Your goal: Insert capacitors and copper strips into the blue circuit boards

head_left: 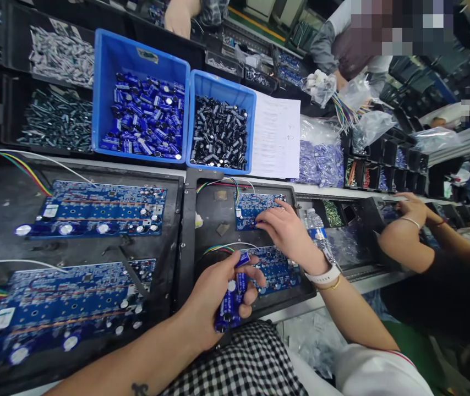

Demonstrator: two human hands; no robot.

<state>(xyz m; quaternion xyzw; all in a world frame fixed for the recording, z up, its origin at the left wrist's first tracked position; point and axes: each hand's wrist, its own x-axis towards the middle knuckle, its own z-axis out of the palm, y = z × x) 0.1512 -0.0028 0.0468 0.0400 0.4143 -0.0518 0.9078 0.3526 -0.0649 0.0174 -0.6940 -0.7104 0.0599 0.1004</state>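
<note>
My left hand (222, 291) is closed around several blue capacitors (230, 300), one of them sticking up between thumb and forefinger. It is just left of the lower circuit board (274, 269) in the right-hand black tray (214, 220). Bent over the lower edge of the upper circuit board (255, 206), my right hand (280, 225) has its fingertips pinched together. A small bit of blue shows at those fingertips, too small to name. Two larger boards with capacitors along their lower edges, one upper (107, 206) and one lower (82, 302), lie in the left tray.
Behind the trays stand a blue bin of blue capacitors (99, 93) and a bin of black capacitors (253, 132), beside a paper sheet (278, 135). A water bottle (314, 224) is right of my right wrist. Another person's arm (404, 236) reaches in at right.
</note>
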